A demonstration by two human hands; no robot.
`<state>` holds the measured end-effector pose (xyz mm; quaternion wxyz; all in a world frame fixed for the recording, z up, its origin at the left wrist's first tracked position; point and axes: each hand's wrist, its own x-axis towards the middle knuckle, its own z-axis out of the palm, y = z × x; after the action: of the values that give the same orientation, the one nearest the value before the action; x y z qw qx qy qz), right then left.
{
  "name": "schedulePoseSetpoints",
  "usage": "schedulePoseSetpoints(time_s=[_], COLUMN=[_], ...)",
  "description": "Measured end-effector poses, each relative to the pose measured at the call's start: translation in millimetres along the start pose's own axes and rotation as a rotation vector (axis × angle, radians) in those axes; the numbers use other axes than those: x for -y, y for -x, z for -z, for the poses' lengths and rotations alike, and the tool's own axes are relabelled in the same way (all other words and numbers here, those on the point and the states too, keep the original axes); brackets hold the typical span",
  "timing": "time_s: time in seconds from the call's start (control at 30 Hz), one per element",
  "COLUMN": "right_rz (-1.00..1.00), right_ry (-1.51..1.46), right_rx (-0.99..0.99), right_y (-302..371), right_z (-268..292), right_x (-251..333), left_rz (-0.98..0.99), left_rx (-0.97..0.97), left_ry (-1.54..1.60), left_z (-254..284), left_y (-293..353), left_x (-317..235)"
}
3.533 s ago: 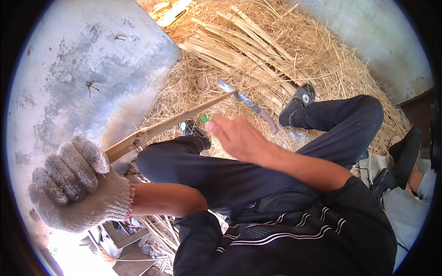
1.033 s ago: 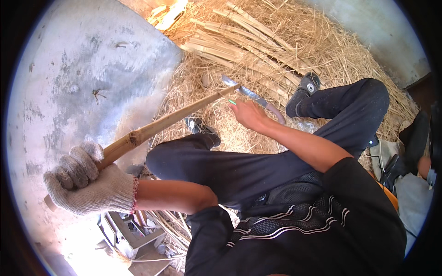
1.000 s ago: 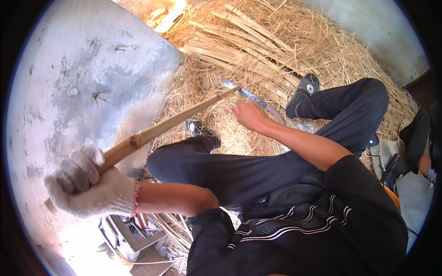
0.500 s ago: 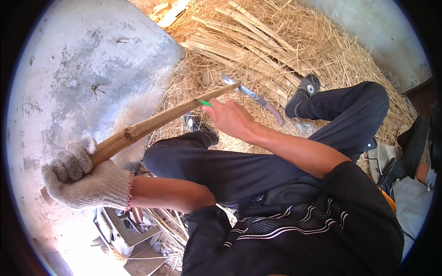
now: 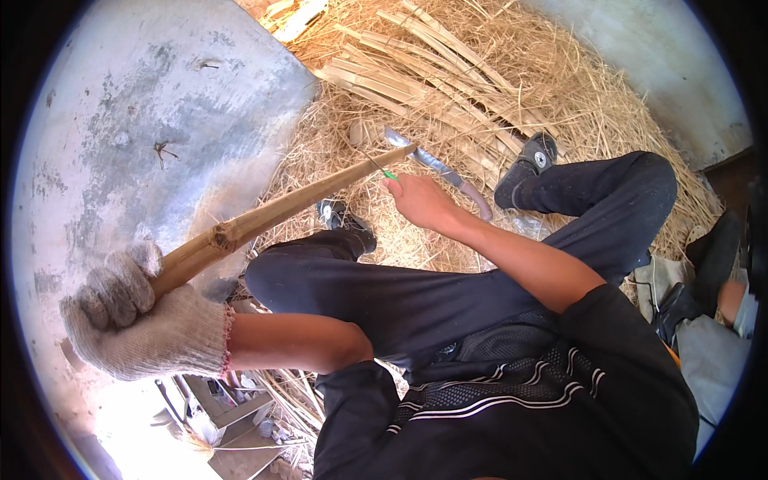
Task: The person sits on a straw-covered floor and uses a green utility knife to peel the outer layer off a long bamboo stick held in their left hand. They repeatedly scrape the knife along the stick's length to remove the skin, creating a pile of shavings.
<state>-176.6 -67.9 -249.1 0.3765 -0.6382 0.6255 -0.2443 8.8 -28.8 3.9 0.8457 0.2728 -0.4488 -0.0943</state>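
My left hand (image 5: 124, 312), in a grey knitted glove, is closed round the thick near end of a split bamboo piece (image 5: 272, 214). The bamboo slants up and away to the right, with a knobbly node partway along, and narrows to its far tip. My bare right hand (image 5: 424, 200) is closed on a small knife with a green handle (image 5: 390, 175). Its thin blade lies at the bamboo's edge near the far tip; most of the handle is hidden in my fist. Beyond the tip, a large knife (image 5: 436, 164) with a wooden handle lies on the shavings.
Split bamboo strips (image 5: 432, 80) lie on a heap of curly shavings (image 5: 592, 104) ahead. A pale stained wall (image 5: 176, 112) stands at the left. My bent legs spread around the work. A wooden frame (image 5: 232, 408) among clutter is at lower left; another person's leg (image 5: 708, 264) shows at right.
My right hand with the small knife has slid right along the bamboo toward its far tip. My left hand, still gripping the bamboo, has shifted slightly left and down.
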Motion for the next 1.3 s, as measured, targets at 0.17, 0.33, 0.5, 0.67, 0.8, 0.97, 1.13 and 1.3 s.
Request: schedulePoseSetpoints(time_s=[0.17,0.33,0.5,0.67,0.8,0.97,1.13,1.3], right_rz=[0.187,-0.027,0.181,0.249,0.083,0.005,0.234,0.186], right_ry=[0.005,0.009,-0.016,0.180,0.576,0.299,-0.021,0.098], right_rx=[0.010,0.088,0.013,-0.041,0.228,0.114,0.178,0.053], right_y=[28.3,-14.8,22.0,10.2,-21.3,-9.7,27.6,9.3], right_z=[15.0,10.4,23.6,0.9,-15.9,30.3,43.7,13.4], right_x=[38.9,-19.7,29.2,30.5,-106.6,-48.2,64.4,3.8], left_rz=[-0.042,-0.059,-0.045,-0.038,0.049,0.042,0.010,0.022], left_rx=[-0.076,-0.017,-0.030,-0.137,-0.037,0.024,-0.080,0.084], left_ry=[-0.059,-0.031,-0.072,-0.104,0.047,0.029,0.018,0.068], left_z=[-12.2,-23.1,-19.9,-10.5,-0.6,8.1,-5.5,-6.0], left_y=[5.1,9.1,17.7,4.4,-0.3,3.5,1.7,5.0], left_x=[-2.4,-7.5,-8.3,-1.6,-5.7,-5.4,-1.4,-7.2])
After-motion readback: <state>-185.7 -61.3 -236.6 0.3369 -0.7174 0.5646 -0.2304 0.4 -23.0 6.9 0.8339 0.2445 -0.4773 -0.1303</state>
